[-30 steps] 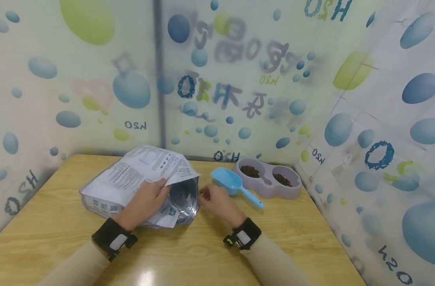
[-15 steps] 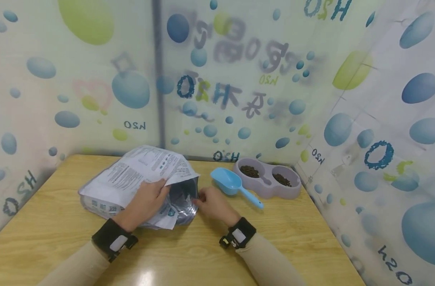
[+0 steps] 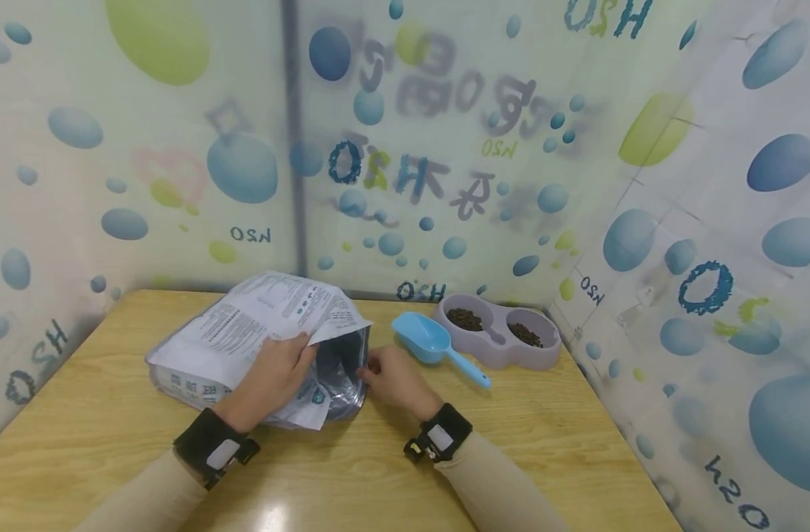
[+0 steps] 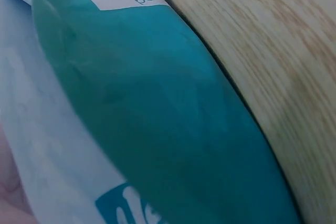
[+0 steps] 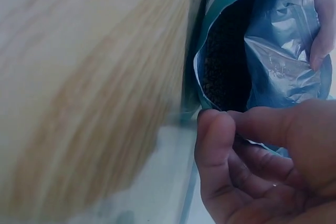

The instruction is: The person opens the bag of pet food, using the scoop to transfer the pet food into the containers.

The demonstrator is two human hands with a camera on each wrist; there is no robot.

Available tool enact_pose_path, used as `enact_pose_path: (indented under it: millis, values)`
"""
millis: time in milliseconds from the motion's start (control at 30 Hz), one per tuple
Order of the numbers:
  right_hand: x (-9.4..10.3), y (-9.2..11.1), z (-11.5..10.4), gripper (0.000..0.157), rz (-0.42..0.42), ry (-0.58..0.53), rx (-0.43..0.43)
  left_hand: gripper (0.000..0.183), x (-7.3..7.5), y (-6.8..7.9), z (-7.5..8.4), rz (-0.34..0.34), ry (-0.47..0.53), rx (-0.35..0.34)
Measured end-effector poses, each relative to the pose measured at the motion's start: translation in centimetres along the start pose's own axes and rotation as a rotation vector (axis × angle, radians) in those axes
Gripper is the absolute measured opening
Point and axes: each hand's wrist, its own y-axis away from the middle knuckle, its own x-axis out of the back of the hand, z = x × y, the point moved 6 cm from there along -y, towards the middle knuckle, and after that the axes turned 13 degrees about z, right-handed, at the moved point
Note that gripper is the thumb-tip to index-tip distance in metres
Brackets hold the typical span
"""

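A large white pet food bag (image 3: 245,325) lies on its side, its silvery mouth facing right. My left hand (image 3: 272,380) grips the bag's upper layer near the mouth; in the left wrist view only a sliver of that hand (image 4: 8,182) shows beside the bag's teal side (image 4: 157,98). At the right end of the mouth, my right hand (image 3: 398,380) pinches the rim between thumb and forefinger. The right wrist view shows this right hand (image 5: 252,156) on the rim, with dark kibble (image 5: 226,61) inside the opening.
Behind my right hand a light blue scoop (image 3: 428,340) lies on the wooden table (image 3: 352,480). A grey double pet bowl (image 3: 498,347) with brown kibble in both hollows stands at the back right. Patterned curtain walls (image 3: 405,148) close in the table's back and sides.
My right hand has shifted slightly left onto the bag's rim and pinches it now. The left hand keeps its hold with hardly any movement.
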Motion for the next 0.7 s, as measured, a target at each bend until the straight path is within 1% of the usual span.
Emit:
enact_pose_path:
  millis: [200,367,500,700]
  values:
    - [0.2,0.1,0.1,0.011,-0.005,-0.046,-0.035,0.049,0.1,0.2,0.3,-0.010,0.024,0.011]
    - [0.8,0.1,-0.2,0.009,0.006,-0.107,-0.029,0.049,0.2,0.1,0.6,0.001,0.041,0.010]
    - [1.6,-0.1,-0.4,0.010,0.015,-0.141,-0.025,0.044,0.1,-0.3,0.9,0.014,0.060,0.013]
    - [3.0,-0.1,-0.8,0.012,0.021,-0.199,-0.051,0.039,0.1,-0.8,1.5,0.037,0.084,0.009]
